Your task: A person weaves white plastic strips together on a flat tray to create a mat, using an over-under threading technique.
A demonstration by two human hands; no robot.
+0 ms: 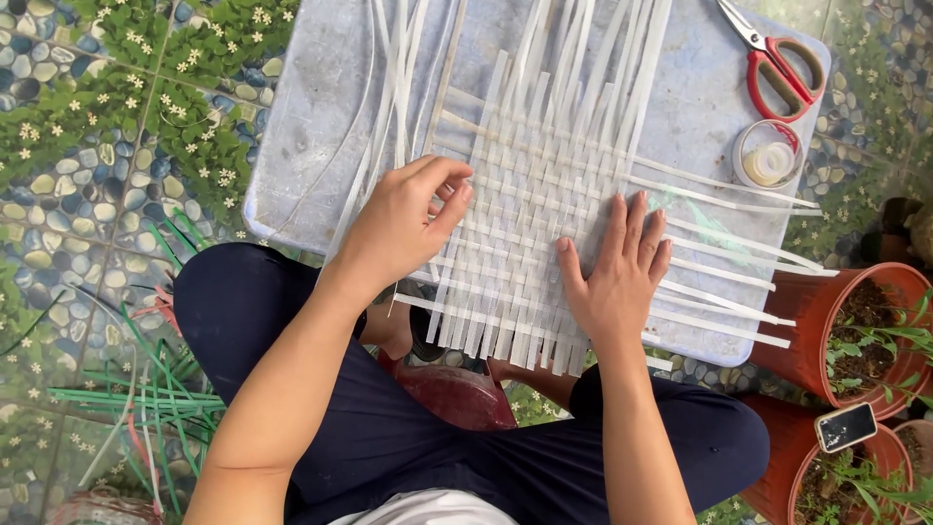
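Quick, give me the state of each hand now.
Left hand: fingers curled, pinching a white strip of the woven mat.
Right hand: open, pressed flat on the mat.

The woven mat of strips (544, 224) lay on the counter (311, 126) before my knees, my left hand (403, 228) on its left edge and my right hand (617, 272) flat on its near right part. Scissors (777, 63) sat at the far right corner, a tape roll (770, 156) just nearer. Plant pots (855, 331) stood on the floor to the right, loose strips (155, 399) to the left.

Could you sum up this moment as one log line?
left hand: pinching a white strip | right hand: flat on woven mat | scissors, tape roll: idle
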